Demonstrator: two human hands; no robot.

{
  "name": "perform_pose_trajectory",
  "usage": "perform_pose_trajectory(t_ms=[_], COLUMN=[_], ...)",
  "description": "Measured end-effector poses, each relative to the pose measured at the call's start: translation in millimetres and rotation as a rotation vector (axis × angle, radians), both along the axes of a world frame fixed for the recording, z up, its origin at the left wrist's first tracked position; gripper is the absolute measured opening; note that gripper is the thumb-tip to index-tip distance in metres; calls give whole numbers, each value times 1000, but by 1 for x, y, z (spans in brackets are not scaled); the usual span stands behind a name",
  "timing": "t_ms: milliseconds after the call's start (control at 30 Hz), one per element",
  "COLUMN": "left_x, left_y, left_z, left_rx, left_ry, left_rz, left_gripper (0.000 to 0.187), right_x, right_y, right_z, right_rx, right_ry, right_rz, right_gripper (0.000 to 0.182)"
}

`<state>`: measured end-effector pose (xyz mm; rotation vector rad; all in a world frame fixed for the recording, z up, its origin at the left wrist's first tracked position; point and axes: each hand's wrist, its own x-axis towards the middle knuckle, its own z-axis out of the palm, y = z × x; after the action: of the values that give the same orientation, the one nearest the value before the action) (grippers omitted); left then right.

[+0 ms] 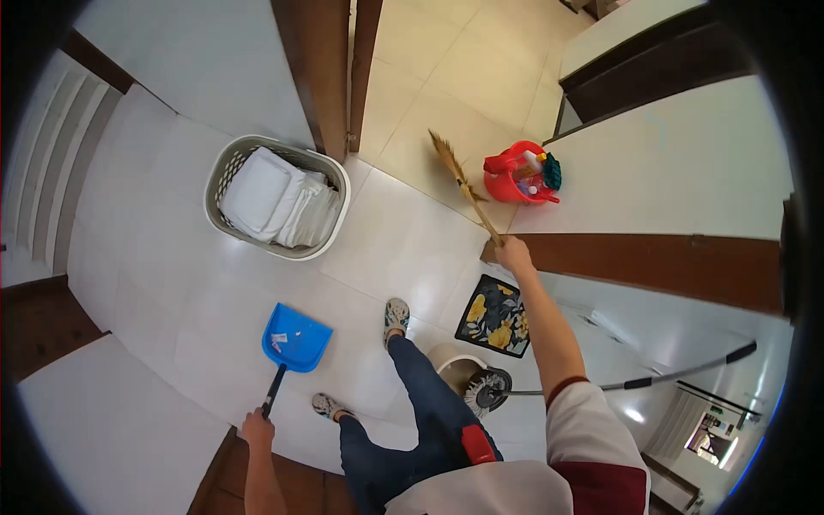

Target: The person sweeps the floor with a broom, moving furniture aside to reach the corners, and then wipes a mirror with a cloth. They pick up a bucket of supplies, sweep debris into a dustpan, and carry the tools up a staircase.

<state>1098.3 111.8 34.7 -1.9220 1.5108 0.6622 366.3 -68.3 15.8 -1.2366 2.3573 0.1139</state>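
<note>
My left hand (256, 429) is closed round the black handle of a blue dustpan (300, 336), which rests on the pale floor with small bits of litter in it. Out to the right, my right hand (512, 255) grips the handle end of a straw broom (452, 163), whose bristles point up and away toward the doorway. The broom lies between my hand and the yellowish tiles, just left of a red bucket (506, 182) that holds bottles and a dark green brush or cloth.
A laundry basket (338, 225) with folded white cloths stands ahead on the left. Near my feet are a floral mat (496, 318), a beige bucket (446, 354) and a mop (491, 390) with a long grey handle. A wooden door frame (635, 257) borders the right side.
</note>
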Motion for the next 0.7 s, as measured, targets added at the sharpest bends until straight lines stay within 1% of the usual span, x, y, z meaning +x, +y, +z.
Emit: perform_pose_trajectory(t_ms=[67, 100, 167, 233, 267, 300, 333, 367, 400, 467, 500, 533, 567, 600, 667, 700], left_x=[-29, -48, -64, -83, -91, -98, -102, -102, -102, -105, -105, -104, -106, -105, -96, -99], left_y=[-25, -40, -50, -70, -77, -83, -89, -90, -91, -92, -90, -88, -90, -92, -83, -90], left_z=[-10, -11, -34, -37, -36, -36, -34, -31, -33, -41, -42, -43, -48, -55, -61, -55], left_rx=[26, 34, 35, 92, 117, 131, 146, 161, 165, 171, 175, 176, 177, 161, 148, 182], left_ry=[-2, -9, -25, -65, -80, -81, -82, -87, -94, -97, -104, -110, -110, -109, -118, -111], left_rz=[5, 0, 3, 20, 32, 38, 42, 43, 44, 41, 37, 32, 27, 20, 15, 5], left_gripper=[30, 30, 31, 31, 31, 31, 30, 30, 30, 29, 29, 30, 30, 30, 30, 30], right_x=[-15, -13, 9, 39, 64, 80, 102, 127, 144, 174, 174, 170, 156, 139, 87, 59], right_y=[-28, -33, -30, 11, 29, 65, 92, 108, 130, 129, 145, 147, 146, 137, 134, 131], right_z=[-36, -43, -51, -77, -60, -70, -57, -37, -29, 33, 41, 53, 70, 99, 129, 147], right_rx=[109, 136, 205, 198, 294, 253, 203, 293, 328, 396, 350, 303, 330, 361, 447, 385], right_ry=[51, 25, -33, -63, -86, -83, -135, -210, -293, -450, -516, -580, -608, -636, -729, -688], right_rz=[23, 66, 149, 182, 211, 325, 364, 303, 357, 337, 360, 382, 348, 317, 102, 83], right_gripper=[26, 26, 27, 27, 28, 28, 29, 29, 29, 25, 27, 29, 32, 35, 40, 39])
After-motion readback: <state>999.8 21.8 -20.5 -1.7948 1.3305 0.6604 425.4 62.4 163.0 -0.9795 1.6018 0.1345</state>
